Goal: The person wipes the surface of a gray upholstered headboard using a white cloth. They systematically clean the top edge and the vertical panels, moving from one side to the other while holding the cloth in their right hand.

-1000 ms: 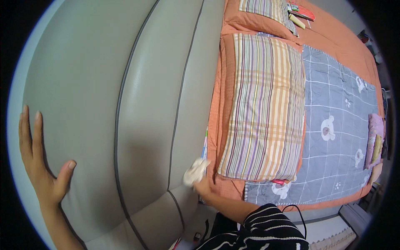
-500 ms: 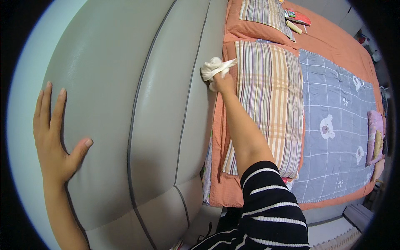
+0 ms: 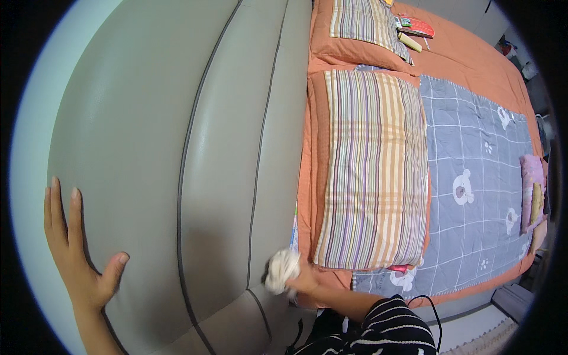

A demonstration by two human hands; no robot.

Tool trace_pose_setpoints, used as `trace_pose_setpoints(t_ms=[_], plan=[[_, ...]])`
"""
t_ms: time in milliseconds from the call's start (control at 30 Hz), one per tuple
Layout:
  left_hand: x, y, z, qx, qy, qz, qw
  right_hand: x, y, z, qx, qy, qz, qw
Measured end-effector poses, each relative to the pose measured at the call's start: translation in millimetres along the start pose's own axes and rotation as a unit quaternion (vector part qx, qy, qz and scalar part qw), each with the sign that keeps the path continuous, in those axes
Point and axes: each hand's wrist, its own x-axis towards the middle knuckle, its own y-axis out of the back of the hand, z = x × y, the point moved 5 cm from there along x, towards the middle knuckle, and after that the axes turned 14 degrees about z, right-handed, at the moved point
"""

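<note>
My left hand (image 3: 83, 260) lies flat on the padded grey headboard (image 3: 142, 154), close to its outer edge, with fingers spread. In my right hand (image 3: 305, 279) is a crumpled white cloth (image 3: 283, 271), pressed against the headboard's lower panel near the bed's near corner. The fingers of that hand are partly hidden by the cloth and slightly blurred. Just right of the cloth lies a pillow with a striped cover (image 3: 373, 171), resting on the orange bed sheet (image 3: 303, 236).
A second striped pillow (image 3: 367, 23) lies farther off, beside a red paddle-like thing (image 3: 419, 27) and a cream cylinder (image 3: 409, 42). A grey checked mat with bear prints (image 3: 473, 142) covers the mattress. Small pink and yellow cushions (image 3: 531, 183) sit at the far right.
My right hand has swept the cloth along the headboard toward me, from beside the pillow's far end to its near corner. My left hand has also slid nearer, still flat.
</note>
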Motion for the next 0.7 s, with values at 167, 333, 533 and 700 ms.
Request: trace_pose_setpoints(t_ms=[167, 333, 533, 700], plan=[[2, -4, 0, -0.018, 0.01, -0.003, 1.0, 259, 34, -136, -0.005, 0.266, 0.213, 0.94], [0, -4, -1, -0.014, 0.009, -0.017, 1.0, 460, 28, -195, -0.132, 0.282, 0.282, 0.908], [-1, -11, -2, -0.007, 0.015, -0.03, 0.999, 423, -9, -168, -0.228, 0.238, 0.284, 0.9], [0, -6, -1, -0.013, 0.02, -0.025, 0.999, 250, -37, -137, -0.09, 0.263, 0.219, 0.935]])
